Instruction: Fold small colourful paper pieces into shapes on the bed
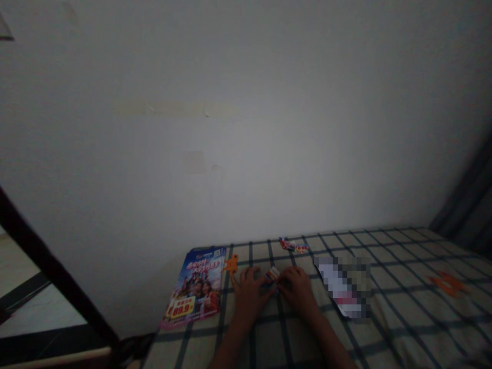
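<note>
My left hand (pixel 249 292) and my right hand (pixel 295 289) rest close together on a checked bedsheet (pixel 403 297). Between their fingertips they pinch a small piece of red and white paper (pixel 273 274), which looks folded. The fingers of both hands are curled on it. A small orange paper shape (pixel 231 264) lies just left of my left hand. A colourful leaflet (pixel 197 286) lies further left at the edge of the sheet.
A small red and yellow paper scrap (pixel 294 245) lies near the wall. A pale leaflet (pixel 344 287) lies right of my right hand. An orange shape (pixel 446 283) sits on the sheet at right. A dark bed-frame bar (pixel 49 269) crosses the left.
</note>
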A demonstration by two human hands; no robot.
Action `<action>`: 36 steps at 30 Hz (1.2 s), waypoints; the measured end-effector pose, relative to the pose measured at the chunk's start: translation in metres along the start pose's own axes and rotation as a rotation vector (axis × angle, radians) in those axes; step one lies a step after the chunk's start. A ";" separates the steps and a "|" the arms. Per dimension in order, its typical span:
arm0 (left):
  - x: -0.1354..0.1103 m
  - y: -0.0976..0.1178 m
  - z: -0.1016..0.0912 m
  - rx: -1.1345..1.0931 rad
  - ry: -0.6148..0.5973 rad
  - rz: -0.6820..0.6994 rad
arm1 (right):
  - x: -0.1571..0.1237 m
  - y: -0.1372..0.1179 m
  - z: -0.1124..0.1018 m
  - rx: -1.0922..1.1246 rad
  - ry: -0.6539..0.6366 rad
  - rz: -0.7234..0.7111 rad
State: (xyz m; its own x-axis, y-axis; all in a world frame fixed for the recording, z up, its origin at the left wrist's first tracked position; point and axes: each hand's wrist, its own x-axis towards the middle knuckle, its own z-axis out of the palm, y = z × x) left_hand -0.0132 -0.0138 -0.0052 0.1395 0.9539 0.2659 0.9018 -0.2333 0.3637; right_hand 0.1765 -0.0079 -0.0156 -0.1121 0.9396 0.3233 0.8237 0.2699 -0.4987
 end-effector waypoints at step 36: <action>-0.002 -0.001 0.002 0.036 -0.008 0.015 | -0.002 0.013 0.011 -0.065 0.229 0.159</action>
State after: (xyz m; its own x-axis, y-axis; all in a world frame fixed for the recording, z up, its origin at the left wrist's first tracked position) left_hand -0.0139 -0.0153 -0.0076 0.1560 0.9520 0.2633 0.9138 -0.2403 0.3274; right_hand 0.1813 -0.0036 -0.0317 0.1436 0.8948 0.4227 0.8555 0.1025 -0.5075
